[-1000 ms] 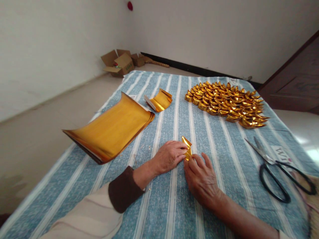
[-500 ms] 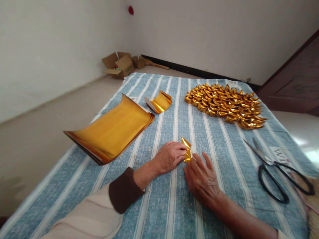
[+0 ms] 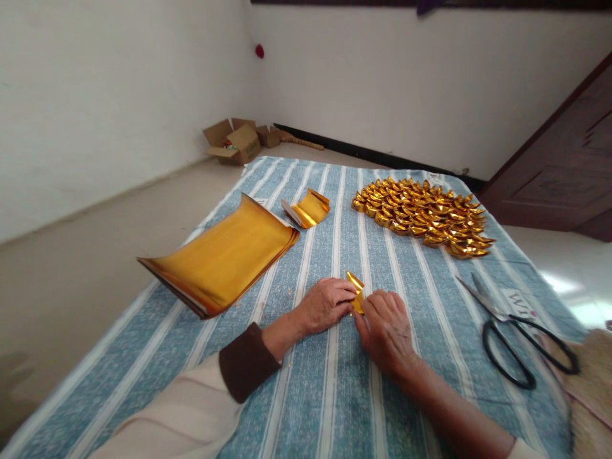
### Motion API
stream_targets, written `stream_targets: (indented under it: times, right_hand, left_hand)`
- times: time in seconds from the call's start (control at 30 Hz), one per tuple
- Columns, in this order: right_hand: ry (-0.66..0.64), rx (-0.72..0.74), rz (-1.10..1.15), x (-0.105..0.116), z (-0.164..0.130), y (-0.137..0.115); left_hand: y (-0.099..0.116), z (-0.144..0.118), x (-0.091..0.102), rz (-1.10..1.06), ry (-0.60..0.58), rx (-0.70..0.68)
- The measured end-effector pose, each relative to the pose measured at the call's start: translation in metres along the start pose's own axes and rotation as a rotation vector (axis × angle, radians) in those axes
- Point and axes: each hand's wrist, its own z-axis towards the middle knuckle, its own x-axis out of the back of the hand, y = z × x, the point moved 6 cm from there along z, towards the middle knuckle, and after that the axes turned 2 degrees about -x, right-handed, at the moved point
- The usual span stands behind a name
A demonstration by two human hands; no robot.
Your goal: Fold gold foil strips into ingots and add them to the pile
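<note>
Two hands meet in the middle of the striped cloth [image 3: 335, 395], both pinching one small gold foil piece [image 3: 356, 288]. Left hand [image 3: 326, 305] has its fingers curled shut on the piece's left edge, right hand [image 3: 388, 330] is closed on the right side, with its fingertips covering the lower half. So only the top corner of the foil pokes up between them, tilted a bit. It sits low, right at the cloth, though I can't tell if it actually touches.

Off to the left is a stack of gold sheets [image 3: 224, 258], curling up at both ends, with its near corner hanging past the cloth edge. Just beyond that lies a smaller curled foil stack [image 3: 308, 209]. Far right side has a big pile of folded ingots [image 3: 423, 215] packed tight together. Black-handled scissors [image 3: 511, 331] lie near the right edge, blades slightly apart, well away from the hands.

Cardboard boxes [image 3: 236, 141] sit on the floor in the corner.
</note>
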Motion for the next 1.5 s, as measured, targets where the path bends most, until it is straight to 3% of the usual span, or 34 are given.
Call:
stream_targets:
  times: [0.13,0.27,0.5,0.6,0.7,0.8,0.93,1.17,1.5]
  right_hand:
    - [0.028,-0.027,0.027,-0.005,0.001,0.004]
    - [-0.032,-0.125,0.147,-0.015,-0.002,0.01]
    - [-0.051,-0.295,0.507,-0.024,0.003,0.019]
    - [-0.048,-0.315,0.649,-0.022,0.011,0.017]
    - [-0.06,-0.283,0.764,-0.018,0.025,0.01]
    - [-0.089,-0.225,0.829,-0.016,0.04,0.0]
    - [-0.072,-0.236,0.894,-0.019,0.051,-0.005]
    - [-0.079,-0.425,1.092,-0.032,0.047,-0.001]
    - [-0.13,-0.703,1.166,-0.041,0.041,0.003]
  left_hand:
    - [-0.004,0.0,0.001,-0.096,0.009,0.022]
    - [-0.008,-0.001,0.006,-0.215,0.067,0.109]
    - [-0.028,-0.012,0.021,-0.483,0.388,0.59]
    - [-0.03,-0.019,0.02,-0.732,0.43,0.754]
    - [-0.026,-0.027,0.016,-1.051,0.399,0.87]
    - [-0.024,-0.034,0.02,-1.278,0.466,0.896]
    - [-0.029,-0.041,0.026,-1.36,0.603,0.887]
    - [-0.028,-0.043,0.026,-1.383,0.662,0.887]
    - [-0.023,-0.042,0.023,-1.37,0.727,0.915]
